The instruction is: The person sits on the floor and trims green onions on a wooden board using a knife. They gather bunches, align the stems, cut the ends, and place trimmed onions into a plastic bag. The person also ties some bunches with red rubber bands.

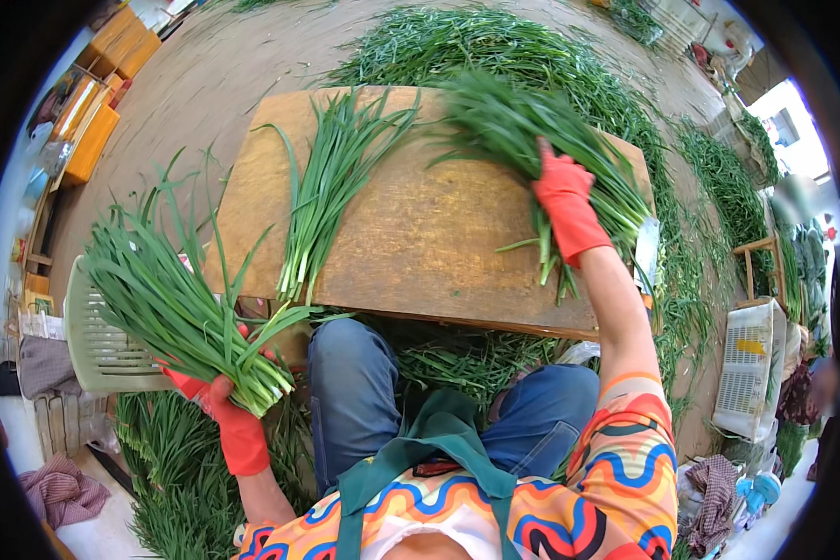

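Note:
My left hand (238, 420), in a red glove with bare fingertips, grips a thick bunch of green garlic chives (175, 301) left of my knee. Its pale stem ends point towards me, and the leaves fan out up and left. My right hand (563, 192), gloved alike, lies on a heap of chives (497, 119) at the table's far right. Those leaves are motion-blurred. Most of that hand's fingers are hidden among the chives, so its grip is unclear. A smaller loose bunch (329, 189) rests on the left of the wooden tabletop (427, 231).
A broad metal blade (647, 255) sits at the table's right edge. Large chive piles (476, 42) cover the floor beyond, with more (175, 476) at lower left. A pale green slatted plastic piece (80, 343) stands left; a white plastic crate (745, 371) stands right.

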Action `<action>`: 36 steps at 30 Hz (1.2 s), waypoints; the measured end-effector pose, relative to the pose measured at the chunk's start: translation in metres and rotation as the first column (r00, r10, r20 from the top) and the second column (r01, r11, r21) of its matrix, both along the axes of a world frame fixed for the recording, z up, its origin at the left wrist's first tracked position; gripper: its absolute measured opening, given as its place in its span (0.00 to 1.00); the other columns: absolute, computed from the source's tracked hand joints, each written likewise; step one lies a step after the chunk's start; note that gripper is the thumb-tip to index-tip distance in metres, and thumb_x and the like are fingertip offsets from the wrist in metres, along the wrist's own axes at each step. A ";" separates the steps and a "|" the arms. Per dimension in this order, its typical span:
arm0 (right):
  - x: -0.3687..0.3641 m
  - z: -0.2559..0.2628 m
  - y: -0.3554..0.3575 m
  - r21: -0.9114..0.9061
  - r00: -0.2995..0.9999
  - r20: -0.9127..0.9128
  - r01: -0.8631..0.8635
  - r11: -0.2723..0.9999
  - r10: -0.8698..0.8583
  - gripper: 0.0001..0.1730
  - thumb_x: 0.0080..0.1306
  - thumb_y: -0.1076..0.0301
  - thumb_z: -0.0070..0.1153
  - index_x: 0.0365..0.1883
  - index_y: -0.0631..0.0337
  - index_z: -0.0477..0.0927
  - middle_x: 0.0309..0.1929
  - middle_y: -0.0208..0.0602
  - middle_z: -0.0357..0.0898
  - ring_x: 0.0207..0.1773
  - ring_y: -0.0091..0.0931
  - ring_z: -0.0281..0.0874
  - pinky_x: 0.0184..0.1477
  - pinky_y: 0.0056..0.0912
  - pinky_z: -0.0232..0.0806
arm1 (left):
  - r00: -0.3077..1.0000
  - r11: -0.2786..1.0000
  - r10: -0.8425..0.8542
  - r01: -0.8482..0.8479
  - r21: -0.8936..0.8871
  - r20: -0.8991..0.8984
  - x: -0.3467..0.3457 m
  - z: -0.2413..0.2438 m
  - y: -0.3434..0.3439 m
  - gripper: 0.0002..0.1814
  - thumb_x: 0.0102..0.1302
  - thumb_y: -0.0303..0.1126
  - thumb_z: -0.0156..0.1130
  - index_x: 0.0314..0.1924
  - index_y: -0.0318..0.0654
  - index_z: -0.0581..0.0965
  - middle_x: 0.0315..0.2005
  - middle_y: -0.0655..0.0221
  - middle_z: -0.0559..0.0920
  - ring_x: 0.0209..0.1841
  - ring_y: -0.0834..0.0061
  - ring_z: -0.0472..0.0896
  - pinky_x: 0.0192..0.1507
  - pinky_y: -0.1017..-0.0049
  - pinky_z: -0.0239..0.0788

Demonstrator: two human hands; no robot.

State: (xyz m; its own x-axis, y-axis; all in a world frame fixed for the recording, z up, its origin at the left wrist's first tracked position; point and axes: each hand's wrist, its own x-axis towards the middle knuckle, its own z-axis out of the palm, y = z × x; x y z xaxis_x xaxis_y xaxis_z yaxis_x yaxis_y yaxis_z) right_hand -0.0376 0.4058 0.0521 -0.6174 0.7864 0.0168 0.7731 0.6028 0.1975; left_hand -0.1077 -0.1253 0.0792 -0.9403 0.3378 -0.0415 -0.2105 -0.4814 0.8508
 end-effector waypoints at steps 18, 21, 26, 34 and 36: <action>0.164 -0.038 -0.226 -0.772 0.542 -0.309 -0.623 -0.126 -0.781 0.44 0.53 0.40 0.55 0.60 0.57 0.59 0.55 0.29 0.66 0.55 0.29 0.66 0.52 0.40 0.64 | 0.432 0.521 -0.729 0.853 0.021 0.531 0.114 -0.050 0.121 0.24 0.49 0.28 0.56 0.49 0.31 0.71 0.37 0.60 0.79 0.35 0.66 0.79 0.40 0.70 0.72; 0.187 -0.029 -0.217 -0.916 0.442 -0.311 -0.374 0.142 -0.841 0.40 0.56 0.46 0.56 0.60 0.57 0.59 0.56 0.35 0.64 0.55 0.30 0.65 0.53 0.40 0.62 | 0.404 0.525 -0.698 0.850 0.039 0.592 0.131 -0.025 0.099 0.24 0.49 0.27 0.55 0.49 0.33 0.71 0.37 0.61 0.79 0.36 0.68 0.79 0.41 0.71 0.71; 0.209 -0.079 -0.221 -0.816 0.412 -0.313 -0.578 0.020 -0.856 0.32 0.55 0.44 0.56 0.51 0.54 0.67 0.27 0.19 0.69 0.16 0.11 0.44 0.18 0.15 0.41 | 0.457 0.562 -0.656 0.827 -0.015 0.600 0.153 -0.027 0.074 0.26 0.48 0.22 0.56 0.51 0.33 0.69 0.42 0.63 0.78 0.42 0.69 0.77 0.46 0.70 0.69; 0.130 -0.054 -0.271 -0.562 0.572 -0.114 -0.711 -0.421 -0.813 0.26 0.57 0.55 0.57 0.47 0.65 0.72 0.40 0.36 0.77 0.40 0.26 0.77 0.44 0.30 0.69 | 0.329 0.331 -0.769 0.938 -0.099 0.548 0.157 -0.039 0.071 0.28 0.49 0.24 0.61 0.54 0.34 0.68 0.46 0.66 0.75 0.47 0.74 0.73 0.52 0.74 0.62; 0.130 -0.055 -0.274 -0.540 0.533 -0.110 -0.740 -0.400 -0.839 0.25 0.57 0.58 0.58 0.48 0.65 0.72 0.40 0.36 0.77 0.39 0.27 0.77 0.45 0.30 0.69 | 0.371 0.353 -0.822 0.927 -0.125 0.431 0.147 -0.038 0.066 0.30 0.51 0.27 0.63 0.55 0.35 0.66 0.48 0.67 0.74 0.50 0.73 0.72 0.55 0.74 0.60</action>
State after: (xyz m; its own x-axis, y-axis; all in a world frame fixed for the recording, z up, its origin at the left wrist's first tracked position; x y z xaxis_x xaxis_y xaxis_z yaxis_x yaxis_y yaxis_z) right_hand 0.0929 0.1320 -0.0034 -0.9047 0.2094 -0.3710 0.0470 -0.8165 -0.5755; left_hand 0.0393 -0.0593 0.0415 -0.0334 0.8740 -0.4848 -0.5667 0.3830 0.7295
